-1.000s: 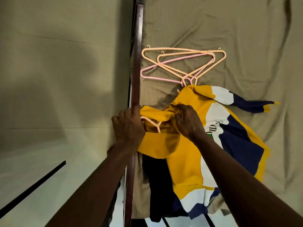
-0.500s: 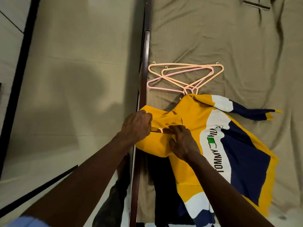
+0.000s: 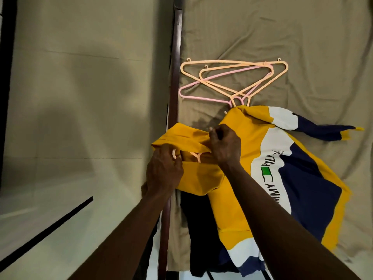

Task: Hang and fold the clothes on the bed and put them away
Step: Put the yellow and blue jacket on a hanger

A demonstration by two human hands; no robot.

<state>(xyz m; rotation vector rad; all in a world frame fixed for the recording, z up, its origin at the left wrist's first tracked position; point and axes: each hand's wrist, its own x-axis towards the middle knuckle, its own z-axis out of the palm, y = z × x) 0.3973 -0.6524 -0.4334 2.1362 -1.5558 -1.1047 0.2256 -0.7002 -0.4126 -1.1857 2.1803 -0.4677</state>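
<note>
The left hand [image 3: 163, 170] grips the peach hanger [image 3: 194, 155] inside the yellow sweatshirt [image 3: 250, 130] at the bed [image 3: 282, 27] edge while the right hand [image 3: 225, 146] pinches its collar, where a hard tug could overstretch the neckline.

Floor: pale olive tiles [image 3: 80, 98] fill my view from 7 to 11 o'clock as I look down.
Seams: thin tile joints [image 3: 80, 54] cross the floor from side to side, one near 10 o'clock, another near 9.
Black strip: a straight dark band [image 3: 46, 232] slants across the tiles at 8 o'clock, its upper end toward the middle.
Dark edge: a black upright border [image 3: 5, 87] runs along the rim of my view, 9 to 11 o'clock.
Shadow: a broad soft shadow [image 3: 121, 110] lies on the tiles at 10 o'clock.
</note>
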